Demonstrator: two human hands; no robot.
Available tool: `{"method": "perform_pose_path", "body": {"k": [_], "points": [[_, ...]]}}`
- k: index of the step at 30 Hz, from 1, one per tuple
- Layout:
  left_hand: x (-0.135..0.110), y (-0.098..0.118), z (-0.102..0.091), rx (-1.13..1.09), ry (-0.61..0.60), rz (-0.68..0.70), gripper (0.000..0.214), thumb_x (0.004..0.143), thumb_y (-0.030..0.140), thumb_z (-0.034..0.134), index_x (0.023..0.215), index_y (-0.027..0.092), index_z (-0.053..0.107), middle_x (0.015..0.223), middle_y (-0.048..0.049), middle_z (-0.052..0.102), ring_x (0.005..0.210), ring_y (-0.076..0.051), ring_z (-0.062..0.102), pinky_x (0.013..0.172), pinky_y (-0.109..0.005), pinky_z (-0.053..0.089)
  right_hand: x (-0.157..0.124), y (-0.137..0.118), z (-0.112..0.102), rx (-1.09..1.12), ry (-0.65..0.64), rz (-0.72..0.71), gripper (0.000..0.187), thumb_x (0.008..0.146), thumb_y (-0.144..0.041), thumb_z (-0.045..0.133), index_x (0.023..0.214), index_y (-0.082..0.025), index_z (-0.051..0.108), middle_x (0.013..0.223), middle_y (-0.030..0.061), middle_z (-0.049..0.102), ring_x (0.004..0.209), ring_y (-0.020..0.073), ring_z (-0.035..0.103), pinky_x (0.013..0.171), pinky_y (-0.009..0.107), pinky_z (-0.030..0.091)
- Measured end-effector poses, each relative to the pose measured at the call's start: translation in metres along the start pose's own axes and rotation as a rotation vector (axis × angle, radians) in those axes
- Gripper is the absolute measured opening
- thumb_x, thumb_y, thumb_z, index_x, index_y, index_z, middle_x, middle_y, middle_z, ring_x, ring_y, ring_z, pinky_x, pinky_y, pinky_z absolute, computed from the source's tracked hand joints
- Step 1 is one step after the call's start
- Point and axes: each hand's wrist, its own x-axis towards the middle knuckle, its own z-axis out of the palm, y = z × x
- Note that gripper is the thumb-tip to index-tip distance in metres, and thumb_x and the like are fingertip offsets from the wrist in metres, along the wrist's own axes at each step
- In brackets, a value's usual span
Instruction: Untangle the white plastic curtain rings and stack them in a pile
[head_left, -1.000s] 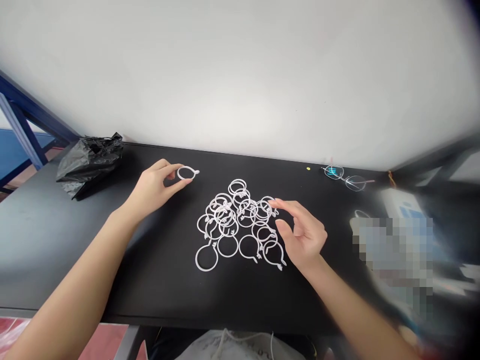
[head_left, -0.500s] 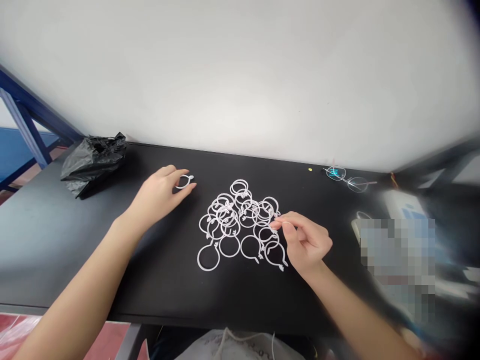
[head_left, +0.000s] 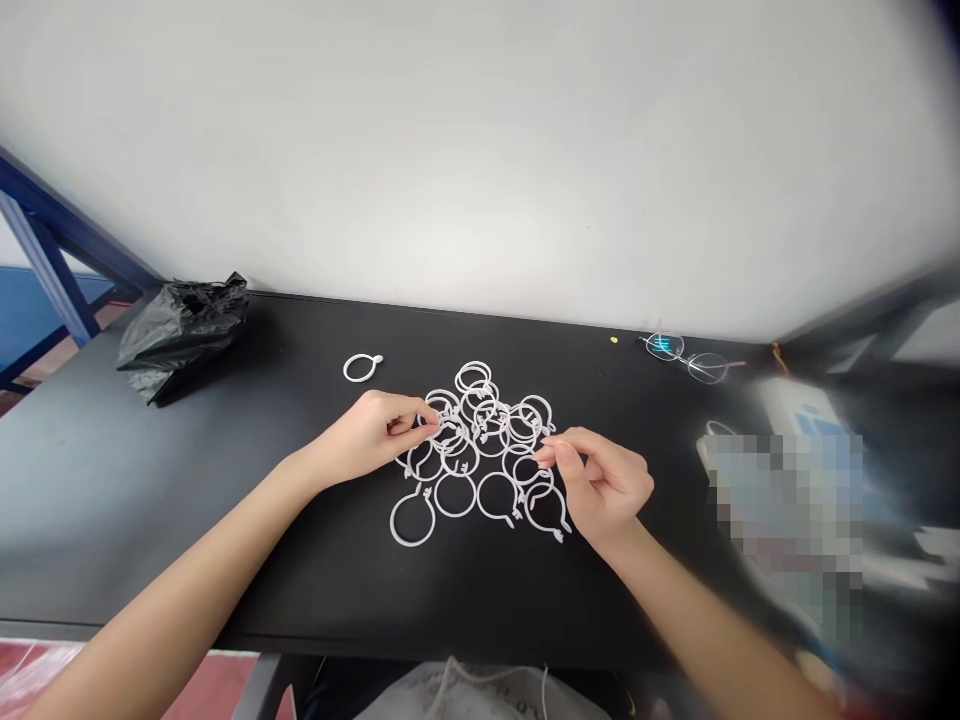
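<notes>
Your left hand (head_left: 376,432) and right hand (head_left: 609,482) flank the ring pile (head_left: 491,456), fingertips pinched; any grasp is indeterminable. One ring (head_left: 361,381) lies apart.

The left hand (head_left: 379,435) and the right hand (head_left: 604,480) are both bare, with slender fingers (head_left: 414,405). The forearms (head_left: 210,570) are bare also; they are slim at the wrist and become wider toward the elbow. At the bottom edge there is a pale grey top (head_left: 480,690), of which only a rounded, loose part is visible. Two thin, light cords (head_left: 448,675) lie on its front. Small dark markings (head_left: 519,712) are on the cloth, but they are too small and cut to be read.
</notes>
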Motion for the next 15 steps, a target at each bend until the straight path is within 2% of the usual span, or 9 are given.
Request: {"method": "perform_pose_path", "body": {"k": [2,5,9,15], "points": [[0.0001,0.0007,0.0005,0.005,0.014,-0.007,0.027,0.093,0.038,0.056,0.089,0.015,0.069,0.057,0.0080,0.028,0.051,-0.009,0.027,0.053,-0.021,0.032,0.0005,-0.0003,0.0002,0.004,-0.001,-0.006,0.015,0.087,-0.011,0.060,0.080,-0.020,0.070,0.058,-0.0016,0.071,0.047,0.0145,0.067,0.045,0.025,0.055],[0.0008,0.0003,0.0007,0.031,0.040,-0.035,0.030,0.089,0.042,0.061,0.105,0.017,0.065,0.059,0.0087,0.028,0.051,-0.009,0.030,0.053,-0.020,0.032,0.0017,-0.0011,0.0007,0.004,-0.002,-0.013,0.016,0.087,-0.011,0.060,0.079,-0.021,0.070,0.057,-0.0021,0.070,0.046,0.0140,0.066,0.044,0.024,0.053],[0.0023,-0.0015,0.0008,0.057,-0.061,-0.063,0.047,0.087,0.049,0.062,0.121,0.017,0.059,0.060,0.0087,0.033,0.050,-0.009,0.035,0.051,-0.020,0.031,0.0025,-0.0020,0.0010,-0.010,-0.007,-0.010,0.017,0.088,-0.012,0.060,0.076,-0.021,0.070,0.057,-0.0021,0.071,0.044,0.0136,0.066,0.043,0.023,0.053],[0.0023,-0.0054,0.0048,0.032,-0.048,-0.074,0.033,0.092,0.044,0.054,0.107,0.016,0.063,0.057,0.0088,0.030,0.049,-0.009,0.031,0.051,-0.021,0.030,0.0013,-0.0006,0.0009,-0.018,-0.011,-0.018,0.017,0.088,-0.013,0.060,0.076,-0.021,0.069,0.057,-0.0020,0.070,0.044,0.0131,0.066,0.042,0.023,0.054]]}}
